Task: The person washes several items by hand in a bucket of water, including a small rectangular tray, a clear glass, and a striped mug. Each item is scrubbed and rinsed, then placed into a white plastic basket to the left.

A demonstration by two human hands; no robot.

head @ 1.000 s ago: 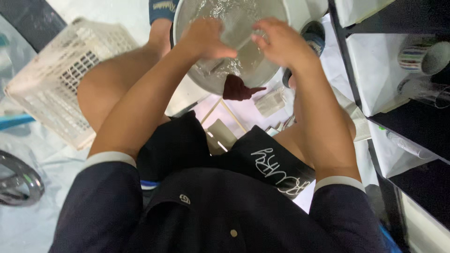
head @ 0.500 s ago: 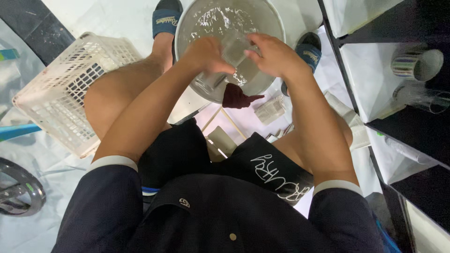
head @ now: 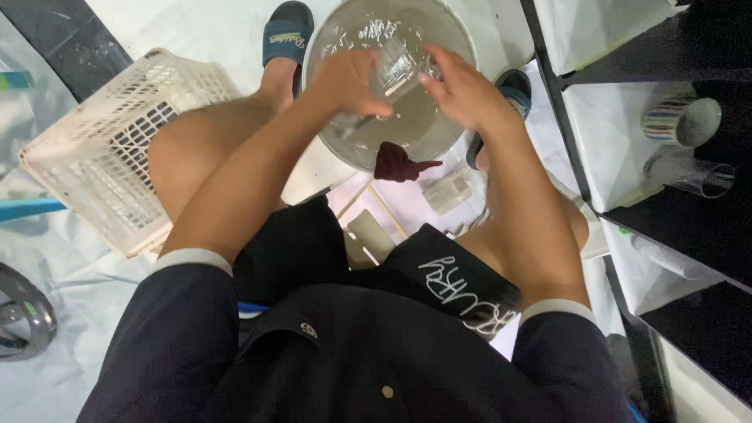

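Down on the floor [head: 196, 31] in front of you, the black shelf unit [head: 627, 223] on your right is the biggest thing in view; its lined compartments hold a striped cup [head: 680, 121] lying on its side and a clear glass [head: 689, 174] below it, both tipped mouth-outward, likely set there out of the splash. On your left sits a white plastic basket [head: 110, 157], tilted against your knee and close at hand. Between your feet, each in a dark slipper [head: 286, 35], stands the round metal basin [head: 389, 82] with soapy water in it, pulled in near so you can work over it while seated low. A dark red cloth [head: 395, 163] hangs at the basin's near rim, just under your wrists.

Over the basin you hold a small clear glass tumbler [head: 395, 66], above the water so that drips fall back in. Your left hand [head: 348, 82] is closed around its near side, steadying it, while your right hand [head: 462, 90] grips it from the other side, fingers curled over it; whether they reach inside the glass is hard to tell through the foam and glare
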